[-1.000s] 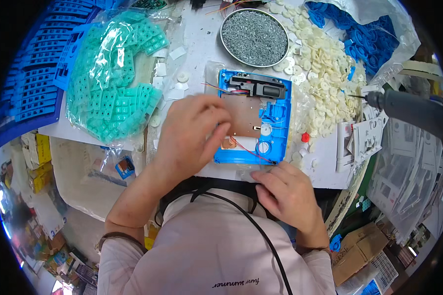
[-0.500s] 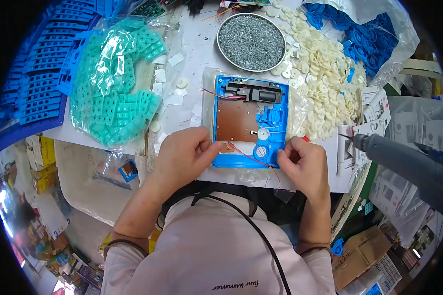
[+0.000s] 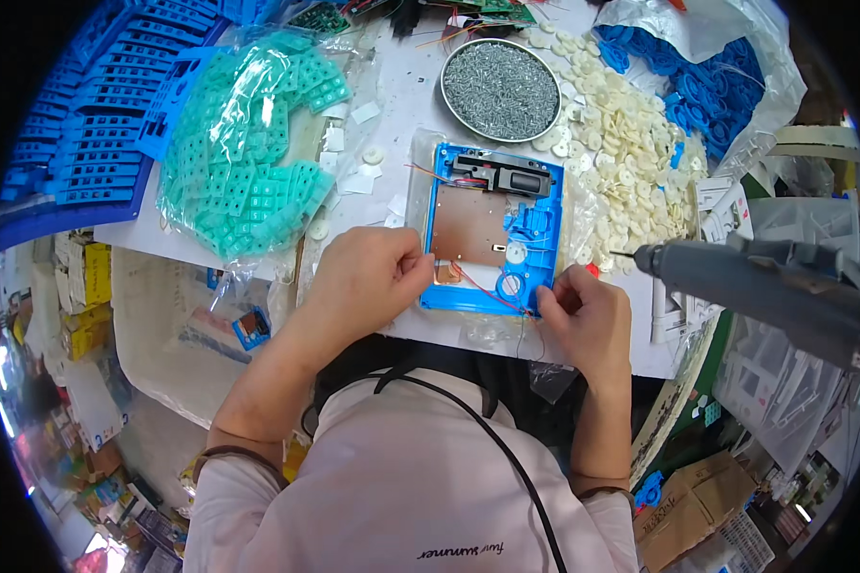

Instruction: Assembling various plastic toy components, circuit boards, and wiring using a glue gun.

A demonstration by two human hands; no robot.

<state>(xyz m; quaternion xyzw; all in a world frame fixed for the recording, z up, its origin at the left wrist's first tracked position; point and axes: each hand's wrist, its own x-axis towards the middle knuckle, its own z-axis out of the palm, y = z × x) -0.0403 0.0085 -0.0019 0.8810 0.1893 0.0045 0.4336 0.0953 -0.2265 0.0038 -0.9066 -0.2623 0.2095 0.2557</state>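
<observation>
Open blue plastic housing [image 3: 542,256], brown circuit board [image 3: 468,224] inside, on white bench [image 3: 401,86].
Left hand [image 3: 368,277] at its 8 o'clock, right hand [image 3: 592,315] at 4, fingers curled; clamped on rim or not, cannot tell. Risk: red wire [image 3: 487,290] snagging on right fingers, straining its joint.

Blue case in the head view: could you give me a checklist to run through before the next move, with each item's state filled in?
1. Blue case lying open side up: ok.
2. Left hand at the case's left edge: ok; whether its grip is firm cannot be seen.
3. Right hand at the near right corner: ok; whether it pinches a wire: cannot tell.
4. Wires inside the case: not ok; coloured wires stick out at the upper left, and thin ends hang past the near edge.
5. Grey screwdriver clear of the case: ok, off to the right, in neither hand.
6. Brown board fastened down: cannot tell.
</observation>
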